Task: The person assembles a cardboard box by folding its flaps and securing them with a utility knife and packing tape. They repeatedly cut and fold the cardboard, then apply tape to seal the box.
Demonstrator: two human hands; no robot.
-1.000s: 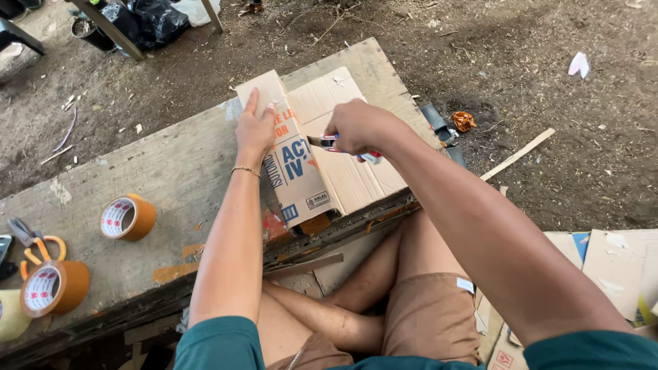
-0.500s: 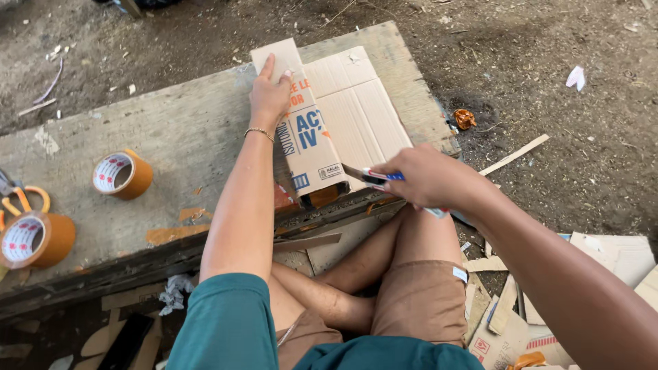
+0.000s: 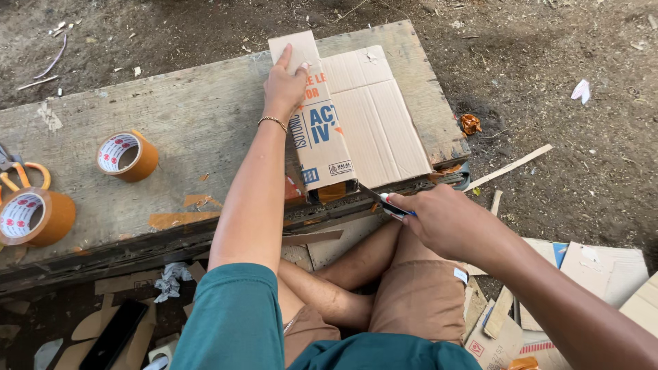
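Your left hand (image 3: 286, 85) is pressed flat, fingers spread, on the far end of a flattened cardboard box (image 3: 349, 120) — pinning it to the weathered wooden counter (image 3: 178, 130). The box lies at the counter's right end, its printed panel on the left under your palm, plain brown panels to the right, near edge flush with the counter's front edge. Your right hand (image 3: 445, 223) is closed around a utility knife (image 3: 385, 203), blade tip touching the box's near edge at the counter's front, just right of the printed panel. The right hand sits off the counter, above your knee. A thin bracelet (image 3: 273, 122) is on your left wrist. Well to the left on the counter — a roll of brown tape (image 3: 127, 156) lying on its side, a second tape roll (image 3: 34, 216) at the left edge, and orange-handled scissors (image 3: 20, 175) just behind it, partly cut off by the frame. You're seated cross-legged in brown shorts (image 3: 418, 301), cardboard scraps (image 3: 589, 274) on the dirt to your right, a crumpled paper bit (image 3: 170, 279) under the counter's front.
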